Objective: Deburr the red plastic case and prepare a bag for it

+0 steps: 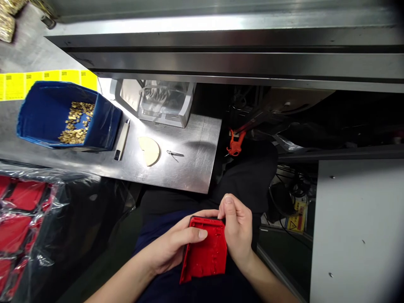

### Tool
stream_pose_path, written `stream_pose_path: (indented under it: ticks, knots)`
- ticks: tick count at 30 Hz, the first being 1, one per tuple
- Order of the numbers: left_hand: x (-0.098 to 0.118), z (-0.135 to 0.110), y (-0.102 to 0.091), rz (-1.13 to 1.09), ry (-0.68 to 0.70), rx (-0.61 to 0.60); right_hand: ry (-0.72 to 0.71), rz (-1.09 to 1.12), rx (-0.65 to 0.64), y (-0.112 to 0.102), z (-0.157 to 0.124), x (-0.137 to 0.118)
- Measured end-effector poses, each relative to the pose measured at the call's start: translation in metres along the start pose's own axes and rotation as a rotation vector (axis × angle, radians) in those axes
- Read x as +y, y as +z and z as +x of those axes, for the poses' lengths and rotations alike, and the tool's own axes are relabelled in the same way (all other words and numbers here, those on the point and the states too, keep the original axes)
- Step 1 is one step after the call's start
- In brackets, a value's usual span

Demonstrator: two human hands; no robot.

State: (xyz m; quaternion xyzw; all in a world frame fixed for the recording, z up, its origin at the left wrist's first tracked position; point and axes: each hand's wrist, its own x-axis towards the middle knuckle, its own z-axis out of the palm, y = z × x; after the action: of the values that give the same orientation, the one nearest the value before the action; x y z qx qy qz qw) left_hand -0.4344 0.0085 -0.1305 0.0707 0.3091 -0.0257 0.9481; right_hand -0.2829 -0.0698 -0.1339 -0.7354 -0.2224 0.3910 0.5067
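Observation:
A red plastic housing shell (206,254) with a dark rim along its far edge is held over my lap, its hollow inner side facing up. My left hand (176,240) grips it from the left, the thumb lying inside the shell and the fingers behind it. Close against the upper right corner is my right hand (236,229), its fingers curled and thumb pressed to the index finger. Whatever may be in that pinch is hidden.
A blue bin (107,122) of small brass parts, a pen-like tool (122,141), a cream disc piece (150,151), tweezers (175,153) and a clear drawer bin (164,105) stand on the metal bench (192,176). Bagged red shells (22,231) lie left. An orange-handled tool (235,143) hangs ahead.

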Motion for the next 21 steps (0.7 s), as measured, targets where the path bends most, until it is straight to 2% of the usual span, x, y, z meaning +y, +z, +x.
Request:
stream_pose_path:
  ticks: [2, 7, 9, 14, 19, 21]
  knots:
    - [0.0007, 0.0004, 0.0007, -0.01, 0.006, 0.006, 0.008, -0.003, -0.008, 0.0003, 0.0003, -0.0004]
    - [0.0046, 0.0019, 0.0061, -0.012, 0.01, -0.057, 0.013, 0.09, -0.21, -0.0018, 0.003, -0.006]
    - [0.0046, 0.0019, 0.0061, -0.008, 0.011, -0.055, -0.005, 0.09, -0.204, -0.0019, 0.0036, -0.0057]
    - [0.0017, 0.0013, 0.0025, -0.016, 0.02, 0.015, 0.002, 0.021, -0.07, 0.0004, 0.003, -0.0004]
    - [0.0017, 0.0027, 0.0024, -0.01, 0.023, -0.065, 0.018, 0.065, -0.169, 0.0004, 0.0025, -0.0008]
    - [0.0013, 0.0028, 0.0013, -0.006, 0.027, -0.047, 0.013, 0.038, -0.135, 0.0002, 0.0026, -0.0008]
